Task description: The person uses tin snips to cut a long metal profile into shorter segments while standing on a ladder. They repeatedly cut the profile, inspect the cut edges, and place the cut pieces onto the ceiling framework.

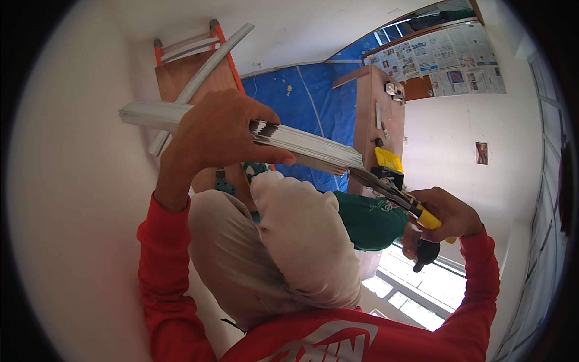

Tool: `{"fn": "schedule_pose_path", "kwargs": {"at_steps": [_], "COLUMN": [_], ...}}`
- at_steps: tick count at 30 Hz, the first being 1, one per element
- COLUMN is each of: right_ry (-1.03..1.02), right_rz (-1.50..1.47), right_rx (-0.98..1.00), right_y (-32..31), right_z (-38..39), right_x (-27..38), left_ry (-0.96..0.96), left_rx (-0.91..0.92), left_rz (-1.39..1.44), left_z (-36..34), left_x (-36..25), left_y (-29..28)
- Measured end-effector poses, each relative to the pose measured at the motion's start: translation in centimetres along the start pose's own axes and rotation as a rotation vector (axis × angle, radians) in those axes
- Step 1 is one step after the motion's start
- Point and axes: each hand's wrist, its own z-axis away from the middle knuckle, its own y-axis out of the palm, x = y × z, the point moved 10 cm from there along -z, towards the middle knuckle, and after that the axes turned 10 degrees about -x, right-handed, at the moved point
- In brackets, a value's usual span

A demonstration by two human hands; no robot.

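My left hand (220, 130) is closed round a long, pale ridged strip of moulding (310, 148), with thumb and fingers on either side of it. The strip runs across in front of me, its far-left end (148, 114) reaching past my wrist. In my right hand (449, 211) I grip tin snips (392, 194) with yellow and black handles. Their dark jaws meet the right end of the strip; whether they are closed on it I cannot tell. Behind my left hand, a second pale strip (208, 75) leans diagonally.
An orange ladder (231, 60) with a brown board stands at the upper left. Blue sheeting (289, 99) covers the floor. A brown counter (368, 105) carries small items and a yellow case (389, 160). Below the snips is a person in a green shirt (374, 220) and dark cap.
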Motion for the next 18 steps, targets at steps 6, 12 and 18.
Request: {"fn": "schedule_pose_path", "kwargs": {"at_steps": [6, 12, 18], "right_ry": [-0.069, -0.005, -0.042], "right_rz": [0.003, 0.049, -0.103], "right_rx": [-0.021, -0.045, 0.017], "right_y": [0.3, 0.6, 1.2], "right_z": [-0.1, -0.6, -0.2], "right_x": [0.6, 0.3, 0.8], "left_ry": [-0.017, -0.013, 0.068], "left_rx": [0.028, 0.014, -0.092], "left_rz": [0.047, -0.035, -0.013], "left_z": [0.0, 0.2, 0.1], "left_x": [0.4, 0.4, -0.3], "left_y": [0.5, 0.4, -0.5]}}
